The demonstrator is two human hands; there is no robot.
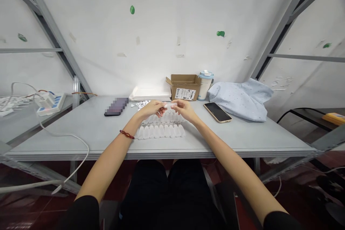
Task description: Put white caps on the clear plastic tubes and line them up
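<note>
At the frame's centre, above the white rows (161, 131), the left hand (153, 108) and right hand (185, 109) pinch opposite ends of a white piece (170, 105), fingertips clamped on it, where a light, level grip should best avoid bending

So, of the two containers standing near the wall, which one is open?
The cardboard box: its flap sticks out to the left, whereas the cup beside it has a light-blue lid on.
</note>
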